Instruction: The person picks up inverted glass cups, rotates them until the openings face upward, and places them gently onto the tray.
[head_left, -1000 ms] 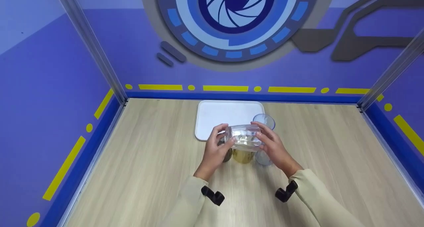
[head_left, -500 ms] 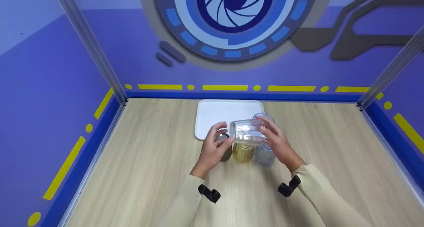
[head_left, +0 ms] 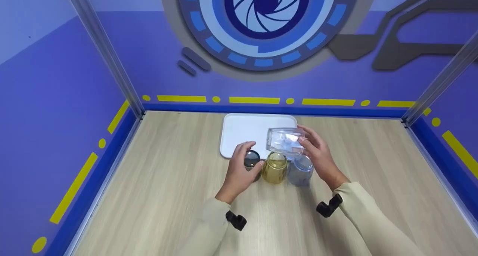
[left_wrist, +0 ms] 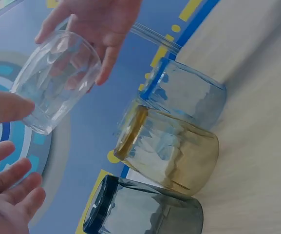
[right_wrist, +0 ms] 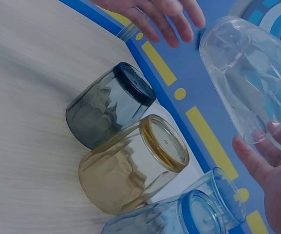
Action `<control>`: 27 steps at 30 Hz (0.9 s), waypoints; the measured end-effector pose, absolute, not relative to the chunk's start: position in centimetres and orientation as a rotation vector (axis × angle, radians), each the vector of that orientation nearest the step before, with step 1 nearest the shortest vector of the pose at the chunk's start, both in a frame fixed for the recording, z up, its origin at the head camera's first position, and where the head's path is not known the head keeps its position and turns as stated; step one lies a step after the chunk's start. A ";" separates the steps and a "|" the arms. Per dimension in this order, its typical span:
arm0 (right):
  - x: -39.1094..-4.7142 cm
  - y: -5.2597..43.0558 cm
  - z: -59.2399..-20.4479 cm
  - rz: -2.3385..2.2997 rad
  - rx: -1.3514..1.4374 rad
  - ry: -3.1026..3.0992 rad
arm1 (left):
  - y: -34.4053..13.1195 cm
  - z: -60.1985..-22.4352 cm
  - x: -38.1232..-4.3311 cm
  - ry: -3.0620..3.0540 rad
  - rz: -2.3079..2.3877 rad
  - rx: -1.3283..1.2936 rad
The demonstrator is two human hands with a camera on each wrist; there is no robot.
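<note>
A clear faceted glass (head_left: 285, 141) lies on its side in the air, gripped at its right end by my right hand (head_left: 317, 155). My left hand (head_left: 240, 172) has its fingers apart and holds nothing; it is nearest to a dark grey glass (head_left: 253, 159), partly covering it in the head view. A yellow glass (head_left: 274, 170) and a blue glass (head_left: 300, 172) stand in a row with the grey one. All of these stand upside down, thick bases up, as the right wrist view shows. Behind the front blue glass is a second blue glass (right_wrist: 225, 190), hidden in the head view.
A white tray (head_left: 239, 130) lies at the back of the wooden table (head_left: 179, 181), just behind the row of glasses. Blue printed walls (head_left: 224, 88) with metal corner posts (head_left: 108, 58) close off the back and sides.
My left hand has let go of the clear glass, which both hands held before. My right hand has carried it right and further back, above the tray's edge.
</note>
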State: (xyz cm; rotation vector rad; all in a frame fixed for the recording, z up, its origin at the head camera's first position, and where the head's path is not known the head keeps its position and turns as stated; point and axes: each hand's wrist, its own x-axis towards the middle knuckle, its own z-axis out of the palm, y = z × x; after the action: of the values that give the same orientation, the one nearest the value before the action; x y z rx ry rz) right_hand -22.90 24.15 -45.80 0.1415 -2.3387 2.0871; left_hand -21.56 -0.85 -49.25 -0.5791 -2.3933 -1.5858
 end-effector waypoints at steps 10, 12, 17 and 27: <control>-23.3 24.6 -45.8 2.041 0.116 -2.352 | -0.8 -49.6 -21.4 -2.475 -1.323 -0.533; -23.4 24.7 -45.8 2.020 0.111 -2.359 | -0.8 -49.7 -21.4 -2.489 -1.311 -0.529; -23.6 24.9 -45.5 1.997 0.128 -2.350 | -0.8 -49.8 -21.5 -2.502 -1.277 -0.527; -24.1 25.3 -45.1 1.974 0.117 -2.376 | -0.7 -50.1 -21.9 -2.569 -1.263 -0.502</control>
State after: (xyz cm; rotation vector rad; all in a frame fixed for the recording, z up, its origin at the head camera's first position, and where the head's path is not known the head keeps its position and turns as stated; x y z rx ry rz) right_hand -24.06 25.30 -45.11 0.1171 -2.3763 1.9743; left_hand -21.92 -0.75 -50.12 -0.5023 -2.5690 -1.2633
